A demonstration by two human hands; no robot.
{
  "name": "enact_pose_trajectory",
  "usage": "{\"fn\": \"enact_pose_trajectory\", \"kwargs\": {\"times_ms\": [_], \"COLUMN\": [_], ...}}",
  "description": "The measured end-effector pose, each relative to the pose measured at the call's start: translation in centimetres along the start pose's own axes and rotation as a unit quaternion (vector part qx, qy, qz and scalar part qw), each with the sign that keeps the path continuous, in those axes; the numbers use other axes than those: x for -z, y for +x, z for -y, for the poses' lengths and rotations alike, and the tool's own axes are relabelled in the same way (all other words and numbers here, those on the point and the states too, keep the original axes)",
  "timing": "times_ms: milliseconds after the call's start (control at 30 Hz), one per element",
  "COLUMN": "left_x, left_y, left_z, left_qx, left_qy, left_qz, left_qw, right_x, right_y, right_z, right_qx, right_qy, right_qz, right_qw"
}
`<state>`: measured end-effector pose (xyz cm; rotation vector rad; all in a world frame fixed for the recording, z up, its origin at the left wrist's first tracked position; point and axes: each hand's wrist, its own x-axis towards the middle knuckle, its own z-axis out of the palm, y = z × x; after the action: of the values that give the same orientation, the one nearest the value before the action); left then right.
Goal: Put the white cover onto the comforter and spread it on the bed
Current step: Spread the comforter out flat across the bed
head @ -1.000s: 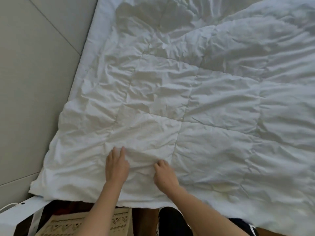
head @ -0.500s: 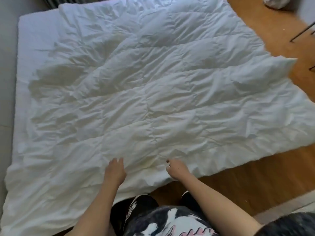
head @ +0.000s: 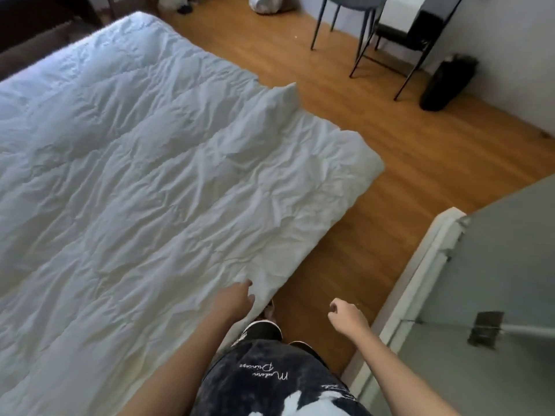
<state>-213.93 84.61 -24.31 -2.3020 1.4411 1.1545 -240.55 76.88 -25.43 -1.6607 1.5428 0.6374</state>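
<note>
The quilted comforter (head: 144, 181) lies spread over the bed, apparently uncovered with no cover visible, its near edge touched by the relaxed left hand (head: 237, 298), the right hand (head: 345, 318) loosely curled, empty.

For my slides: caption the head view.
Left hand touches the rumpled white quilted comforter; right hand hangs free.

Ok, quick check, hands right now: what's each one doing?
Left hand: open, fingers loosely bent at the comforter edge, gripping nothing.
Right hand: fingers loosely curled in the air over the floor, holding nothing.
</note>
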Motion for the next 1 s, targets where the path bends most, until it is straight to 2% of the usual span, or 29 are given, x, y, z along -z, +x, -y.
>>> {"fn": "enact_pose_trajectory", "kwargs": {"times_ms": [100,233,367,600,733,867,1000], "left_x": [1.9,5.2,9.8,17.6,19.3,18.9,18.3], "left_y": [3.6,9.7,16.4,25.4,29.4,33.1,36.9], "left_z": [-3.3,-5.8,-8.4,-13.9,-18.7,-24.2,-30.1], "left_qx": [-0.032,-0.022,-0.041,-0.007,0.013,0.048,0.135], "left_qy": [0.050,0.106,0.136,0.114,0.091,0.040,-0.045], "left_qz": [0.011,0.025,0.004,0.012,0.008,0.018,0.021], "left_qw": [0.998,0.994,0.990,0.993,0.996,0.998,0.990], "right_x": [3.1,8.6,15.5,28.0,33.0,38.1,45.0], "right_y": [1.7,5.5,10.4,18.8,24.6,31.5,39.2], "right_z": [-1.3,-1.6,-0.9,0.5,-0.4,-1.9,-3.0], "right_qx": [-0.001,0.007,0.011,0.010,0.024,0.041,0.122], "right_qy": [0.013,0.022,0.014,0.032,0.010,-0.052,-0.142], "right_qz": [0.000,-0.005,-0.001,-0.025,0.001,0.043,0.084], "right_qw": [1.000,1.000,1.000,0.999,1.000,0.997,0.979]}}
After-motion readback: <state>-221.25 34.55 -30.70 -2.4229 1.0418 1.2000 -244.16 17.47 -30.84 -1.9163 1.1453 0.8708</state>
